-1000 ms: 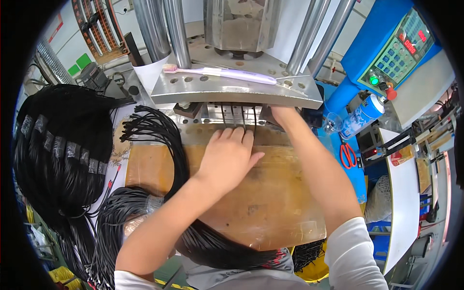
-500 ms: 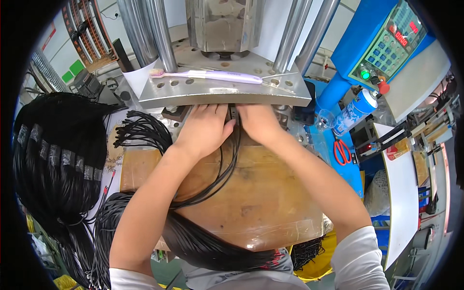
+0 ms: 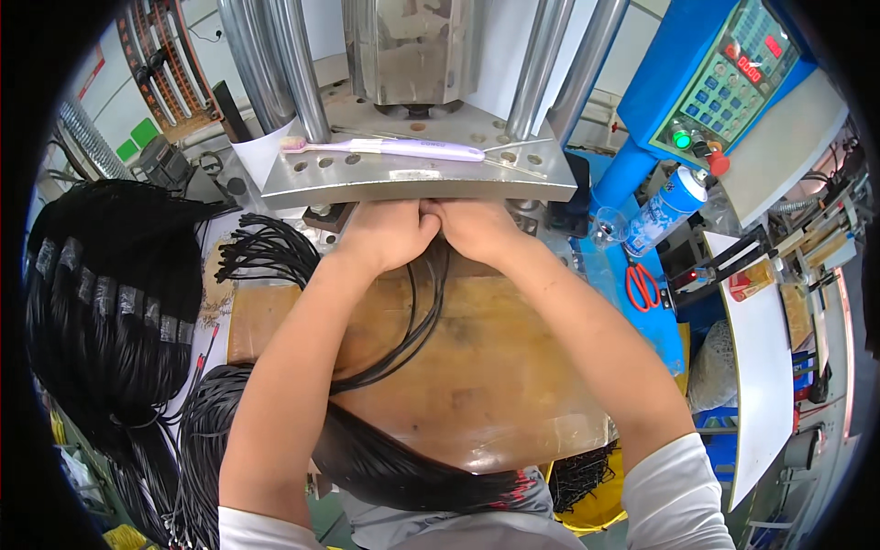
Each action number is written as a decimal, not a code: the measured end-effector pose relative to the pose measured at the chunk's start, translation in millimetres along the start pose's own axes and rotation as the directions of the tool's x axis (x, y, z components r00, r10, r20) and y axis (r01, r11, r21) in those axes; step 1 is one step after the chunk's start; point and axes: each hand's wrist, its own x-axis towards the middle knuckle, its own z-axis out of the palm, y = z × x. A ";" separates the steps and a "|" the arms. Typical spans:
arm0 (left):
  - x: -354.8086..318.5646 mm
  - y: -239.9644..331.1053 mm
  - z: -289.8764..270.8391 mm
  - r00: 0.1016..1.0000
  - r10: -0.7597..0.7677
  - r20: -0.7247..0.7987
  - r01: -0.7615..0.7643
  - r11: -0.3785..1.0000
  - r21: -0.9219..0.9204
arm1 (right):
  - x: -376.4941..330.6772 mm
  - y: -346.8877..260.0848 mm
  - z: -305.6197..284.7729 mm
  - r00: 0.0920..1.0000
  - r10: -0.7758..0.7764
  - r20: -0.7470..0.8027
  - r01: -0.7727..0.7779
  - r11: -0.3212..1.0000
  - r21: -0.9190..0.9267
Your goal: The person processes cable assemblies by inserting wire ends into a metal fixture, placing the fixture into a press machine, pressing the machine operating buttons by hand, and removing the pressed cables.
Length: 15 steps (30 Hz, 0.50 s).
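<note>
Both my hands reach under the front edge of a thick steel press plate [image 3: 422, 188], side by side and touching near the thumbs. The fingers of my left hand [image 3: 390, 234] are mostly hidden by the plate; its thumb lies against my right hand [image 3: 472, 229], whose fingers are hidden too. Several thin black cables [image 3: 431, 302] come out below my hands and curve down to the left over a brown board [image 3: 495, 367]. Whether either hand grips them cannot be seen. A lilac toothbrush [image 3: 417, 148] lies on top of the plate.
Black cable bundles [image 3: 115, 284] hang at the left, and another bundle [image 3: 403, 458] crosses my lap. At the right are a blue control panel [image 3: 724, 82], a spray can [image 3: 665, 211] and red-handled scissors [image 3: 642, 286]. Steel columns [image 3: 541, 73] rise behind the plate.
My hands have drawn together, with the right moving left against the left thumb. More of the fingers is hidden now. The whole view has shifted slightly.
</note>
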 end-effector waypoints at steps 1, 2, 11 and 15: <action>-4.0 4.6 -2.1 1.000 0.005 -0.004 -0.005 1.000 0.000 | -3.4 -3.0 -1.0 0.998 0.041 0.039 -0.040 0.999 -0.022; -12.2 9.8 -2.6 0.998 0.034 -0.059 -0.030 0.998 0.061 | -7.8 -5.5 -2.2 0.993 0.084 0.077 -0.081 0.996 -0.046; -24.6 2.4 9.7 0.976 0.151 -0.160 -0.110 0.966 0.235 | -13.2 -3.5 6.7 0.999 -0.029 0.040 0.035 0.989 -0.147; -7.2 6.5 -1.9 0.995 0.004 -0.100 0.004 0.996 0.084 | -0.4 0.0 7.8 0.997 -0.007 -0.071 0.004 0.999 -0.040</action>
